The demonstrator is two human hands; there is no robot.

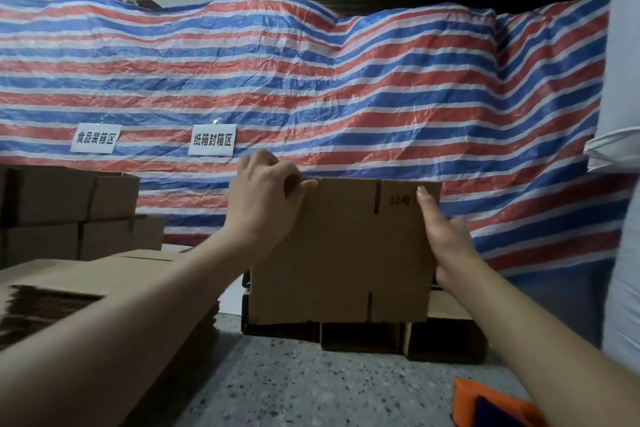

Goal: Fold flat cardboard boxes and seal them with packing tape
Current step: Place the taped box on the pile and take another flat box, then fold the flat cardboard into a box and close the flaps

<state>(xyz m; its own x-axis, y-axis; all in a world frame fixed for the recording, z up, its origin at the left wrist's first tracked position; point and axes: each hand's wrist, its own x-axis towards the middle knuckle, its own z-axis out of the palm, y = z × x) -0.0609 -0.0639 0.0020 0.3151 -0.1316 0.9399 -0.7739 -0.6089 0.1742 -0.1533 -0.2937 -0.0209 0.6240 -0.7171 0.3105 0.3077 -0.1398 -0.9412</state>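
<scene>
I hold a flat brown cardboard box (341, 253) upright in front of me, above the floor. My left hand (265, 199) grips its top left corner, fingers curled over the upper edge. My right hand (445, 236) lies along the box's right edge, thumb on the near face and the other fingers hidden behind the cardboard. Slots between the flaps show at the top and bottom of the box. No packing tape is clearly in view.
A stack of flat cardboard (104, 291) lies at the left, with assembled boxes (72, 215) behind it. Open boxes (398, 340) sit on the speckled floor below the held one. A striped tarp (311, 80) hangs behind. An orange object (485, 406) lies at bottom right.
</scene>
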